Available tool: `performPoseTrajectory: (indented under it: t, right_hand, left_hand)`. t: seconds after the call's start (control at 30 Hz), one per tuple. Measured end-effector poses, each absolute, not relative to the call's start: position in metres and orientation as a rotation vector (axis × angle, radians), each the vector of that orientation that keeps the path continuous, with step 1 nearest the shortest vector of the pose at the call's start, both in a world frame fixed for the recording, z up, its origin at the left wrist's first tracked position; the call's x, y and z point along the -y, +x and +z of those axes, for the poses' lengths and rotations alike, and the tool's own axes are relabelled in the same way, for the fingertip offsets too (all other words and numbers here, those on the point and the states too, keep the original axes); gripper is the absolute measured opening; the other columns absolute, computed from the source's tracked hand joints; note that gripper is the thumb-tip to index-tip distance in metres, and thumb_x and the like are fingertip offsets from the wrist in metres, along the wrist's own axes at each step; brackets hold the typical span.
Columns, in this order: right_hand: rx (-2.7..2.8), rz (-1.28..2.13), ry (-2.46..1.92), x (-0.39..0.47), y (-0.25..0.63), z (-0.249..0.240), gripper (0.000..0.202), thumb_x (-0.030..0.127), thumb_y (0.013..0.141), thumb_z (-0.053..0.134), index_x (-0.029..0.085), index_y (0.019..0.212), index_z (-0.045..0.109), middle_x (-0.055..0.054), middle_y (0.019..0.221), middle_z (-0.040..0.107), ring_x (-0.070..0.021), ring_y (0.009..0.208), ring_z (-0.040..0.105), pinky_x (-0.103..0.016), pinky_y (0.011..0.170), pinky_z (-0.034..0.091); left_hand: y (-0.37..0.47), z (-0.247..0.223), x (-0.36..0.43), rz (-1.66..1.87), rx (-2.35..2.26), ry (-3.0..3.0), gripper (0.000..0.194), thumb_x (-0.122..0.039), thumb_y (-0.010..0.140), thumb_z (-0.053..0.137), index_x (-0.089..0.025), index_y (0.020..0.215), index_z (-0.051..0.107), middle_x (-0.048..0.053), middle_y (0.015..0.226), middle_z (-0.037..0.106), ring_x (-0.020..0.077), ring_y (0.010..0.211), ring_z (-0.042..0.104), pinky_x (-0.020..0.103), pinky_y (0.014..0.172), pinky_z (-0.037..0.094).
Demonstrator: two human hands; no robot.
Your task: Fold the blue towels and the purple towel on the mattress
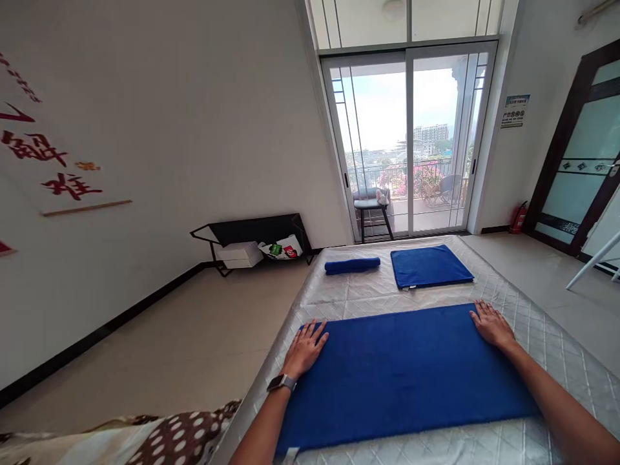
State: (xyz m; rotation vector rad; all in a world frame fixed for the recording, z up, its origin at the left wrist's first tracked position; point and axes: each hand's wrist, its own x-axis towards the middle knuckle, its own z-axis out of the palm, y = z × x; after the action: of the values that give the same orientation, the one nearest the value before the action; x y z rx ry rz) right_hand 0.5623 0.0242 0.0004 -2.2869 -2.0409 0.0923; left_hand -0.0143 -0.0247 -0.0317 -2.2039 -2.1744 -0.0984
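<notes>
A blue cloth (402, 374) lies spread flat on the pale quilted mattress (547, 336). On its far left corner rests my left hand (305, 347), palm down with fingers spread; a watch is on that wrist. My right hand (493, 325) lies flat at the far right corner, fingers stretched out. Beyond the spread cloth, a rolled blue cloth (352, 265) sits at the left and a folded blue cloth (431, 265) at the right. A white tag shows at the near left corner of the spread cloth.
A low black rack (256, 231) holding white boxes and a bag stands by the left wall. Brown dotted fabric (179, 439) lies at the lower left. Past the mattress are a stool (372, 204) and glass sliding doors. A fire extinguisher (518, 218) stands at the right.
</notes>
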Motion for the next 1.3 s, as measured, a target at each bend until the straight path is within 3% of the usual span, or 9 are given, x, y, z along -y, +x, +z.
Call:
performPoseTrajectory:
  t: [0.33, 0.57, 0.67, 0.9, 1.07, 1.3]
  right_hand:
    - [2.010, 0.072, -2.337, -0.023, 0.561, -0.001, 0.068, 0.042, 0.100, 0.016, 0.009, 0.159, 0.026, -0.011, 0.165, 0.027, -0.0232, 0.153, 0.022, -0.044, 0.123, 0.018]
    - [1.998, -0.070, -2.355, -0.029, 0.529, 0.023, 0.063, 0.031, 0.096, 0.026, 0.014, 0.157, 0.034, -0.018, 0.157, 0.040, -0.0355, 0.148, 0.031, -0.062, 0.119, 0.015]
    - [2.156, -0.085, -2.174, -0.025, 0.464, 0.032, 0.060, 0.028, 0.097, 0.029, 0.014, 0.154, 0.040, -0.015, 0.158, 0.040, -0.0298, 0.149, 0.030, -0.050, 0.122, 0.015]
    - [2.525, 0.357, -1.595, 0.009, 0.342, 0.016, 0.068, 0.051, 0.102, 0.022, 0.014, 0.158, 0.031, -0.008, 0.162, 0.032, -0.0212, 0.153, 0.021, -0.041, 0.123, 0.016]
    - [2.450, 0.297, -1.708, 0.001, 0.403, 0.009, 0.067, 0.051, 0.101, 0.022, 0.017, 0.157, 0.032, -0.007, 0.163, 0.031, -0.0199, 0.153, 0.020, -0.042, 0.124, 0.015]
    - [2.154, 0.127, -2.224, -0.012, 0.548, 0.013, 0.068, 0.044, 0.101, 0.021, 0.008, 0.157, 0.029, -0.012, 0.164, 0.029, -0.0214, 0.153, 0.021, -0.041, 0.124, 0.017]
  left_hand:
    - [-0.009, -0.035, 0.025, -0.170, 2.211, -2.125, 0.058, -0.049, 0.103, 0.027, -0.025, 0.155, 0.038, 0.009, 0.159, 0.039, 0.0297, 0.148, 0.031, 0.051, 0.120, 0.024]
    - [-0.005, -0.037, 0.023, -0.176, 2.211, -2.080, 0.058, -0.052, 0.103, 0.029, -0.027, 0.155, 0.038, 0.008, 0.159, 0.040, 0.0311, 0.148, 0.030, 0.052, 0.120, 0.023]
    - [-0.002, -0.033, 0.024, -0.168, 2.215, -2.085, 0.059, -0.052, 0.102, 0.030, -0.025, 0.154, 0.039, 0.009, 0.159, 0.039, 0.0312, 0.148, 0.031, 0.050, 0.121, 0.022]
    - [-0.002, -0.028, 0.027, -0.134, 2.225, -2.097, 0.059, -0.052, 0.103, 0.028, -0.026, 0.155, 0.036, 0.009, 0.161, 0.036, 0.0294, 0.149, 0.030, 0.049, 0.120, 0.024]
    - [-0.006, -0.034, 0.024, -0.153, 2.186, -2.104, 0.059, -0.051, 0.103, 0.028, -0.025, 0.155, 0.036, 0.011, 0.160, 0.037, 0.0305, 0.147, 0.033, 0.051, 0.119, 0.027]
    - [-0.008, -0.032, 0.024, -0.132, 2.210, -2.116, 0.058, -0.050, 0.103, 0.030, -0.026, 0.155, 0.036, 0.010, 0.161, 0.035, 0.0307, 0.148, 0.031, 0.051, 0.120, 0.026]
